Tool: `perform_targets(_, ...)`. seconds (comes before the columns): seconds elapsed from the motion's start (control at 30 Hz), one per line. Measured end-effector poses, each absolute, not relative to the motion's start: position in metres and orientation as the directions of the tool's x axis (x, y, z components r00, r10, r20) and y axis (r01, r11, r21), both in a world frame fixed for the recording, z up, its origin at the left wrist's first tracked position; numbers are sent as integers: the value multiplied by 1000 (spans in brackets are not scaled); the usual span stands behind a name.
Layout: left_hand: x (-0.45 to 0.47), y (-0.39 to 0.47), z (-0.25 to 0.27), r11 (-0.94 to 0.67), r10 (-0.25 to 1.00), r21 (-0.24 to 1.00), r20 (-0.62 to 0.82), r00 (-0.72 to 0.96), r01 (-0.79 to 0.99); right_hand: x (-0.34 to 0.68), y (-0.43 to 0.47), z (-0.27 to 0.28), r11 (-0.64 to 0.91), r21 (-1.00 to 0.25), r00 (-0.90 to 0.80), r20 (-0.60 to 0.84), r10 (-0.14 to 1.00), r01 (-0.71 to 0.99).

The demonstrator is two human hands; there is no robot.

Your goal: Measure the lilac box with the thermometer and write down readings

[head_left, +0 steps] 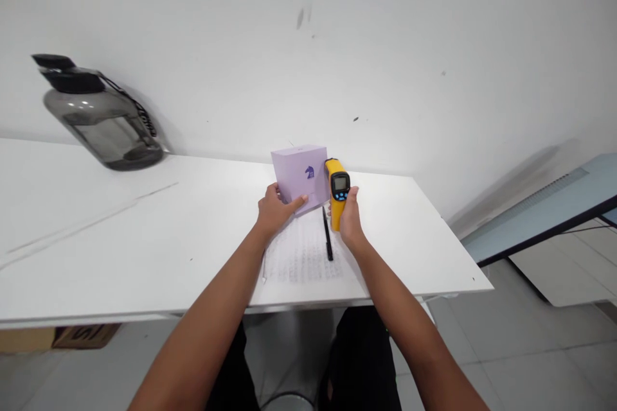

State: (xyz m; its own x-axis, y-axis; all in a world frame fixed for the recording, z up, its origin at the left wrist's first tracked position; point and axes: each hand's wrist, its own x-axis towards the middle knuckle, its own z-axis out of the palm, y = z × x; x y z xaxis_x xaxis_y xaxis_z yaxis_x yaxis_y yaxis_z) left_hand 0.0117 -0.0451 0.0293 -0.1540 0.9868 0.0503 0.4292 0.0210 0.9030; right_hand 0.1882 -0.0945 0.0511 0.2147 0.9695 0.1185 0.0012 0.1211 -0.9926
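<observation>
Between my two hands stands a small lilac box, upright on the white table, with a little dark emblem on the face turned toward me. My left hand is curled around its near left corner, thumb laid along the lower front. My right hand is wrapped tight round the grip of a yellow thermometer gun, which sits just beside the box's right edge, its lit screen and blue buttons facing me.

As I judge it, the box looks light and my hold is only on one corner, so a nudge from the gun's nose could turn it or tip it backward. The black pen lying under my right wrist could roll if I drag my hand across it, and the printed sheet beneath both hands might slide on the smooth tabletop.

The box seems to be matte card with crisp edges, the gun hard glossy plastic with a blocky head on a straight handle. Well off beyond my left hand a smoky, rounded clear jug with a black lid rests by the plain wall
</observation>
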Motion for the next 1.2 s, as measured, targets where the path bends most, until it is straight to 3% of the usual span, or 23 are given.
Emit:
perform_targets(0.2,11,-44,27,16,986,906,55,-156,422,190,-88,49,184,-982,386,155,909,-41)
perform_targets(0.8,10,-44,27,9,988,909,56,-145,417,194,-91,48,113,-994,402,106,910,5)
perform_targets(0.9,9,-45,28,14,989,911,49,-141,413,208,-88,51,152,-957,424,247,871,246)
perform_targets(1.0,10,-46,30,19,989,912,41,-139,410,240,-81,57,143,-748,360,466,808,648)
perform_targets(1.07,11,-47,32,14,990,912,45,-135,410,263,-76,60,35,-574,280,451,848,818)
perform_targets(1.2,12,-48,33,10,991,908,48,-126,420,290,-70,58,-180,-375,298,287,910,909)
